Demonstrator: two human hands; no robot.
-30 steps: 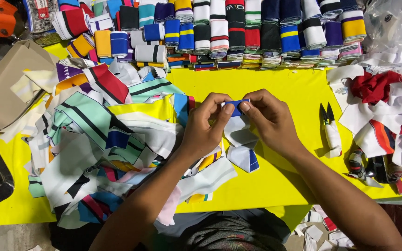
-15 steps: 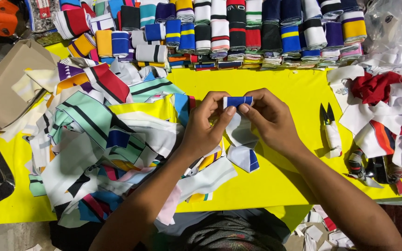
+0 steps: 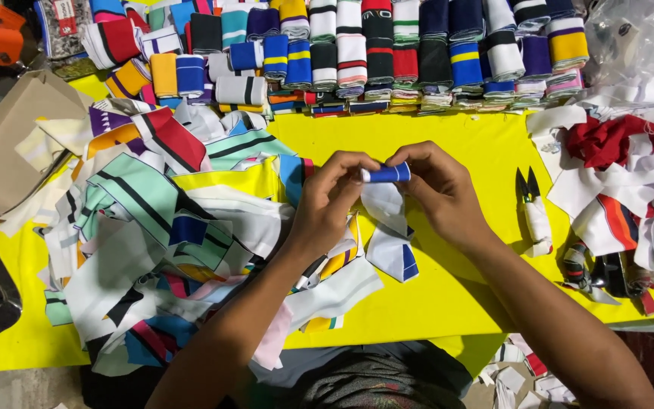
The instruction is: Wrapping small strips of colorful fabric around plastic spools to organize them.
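A yellow tabletop (image 3: 448,144) carries a loose heap of striped fabric strips (image 3: 153,250) and rows of folded bands (image 3: 357,45). Above its middle, the left hand (image 3: 327,208) and right hand (image 3: 440,193) pinch a small blue-and-white fabric strip (image 3: 386,176) at each end. Snips (image 3: 533,208) lie just right.

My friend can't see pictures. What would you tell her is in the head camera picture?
Two bare hands, left hand and right hand, pinch a small blue and white fabric strip between their fingertips above a bright yellow table. Loose striped fabric pieces lie heaped to the left, rolled-up striped bands line the far edge, and small snips lie to the right.
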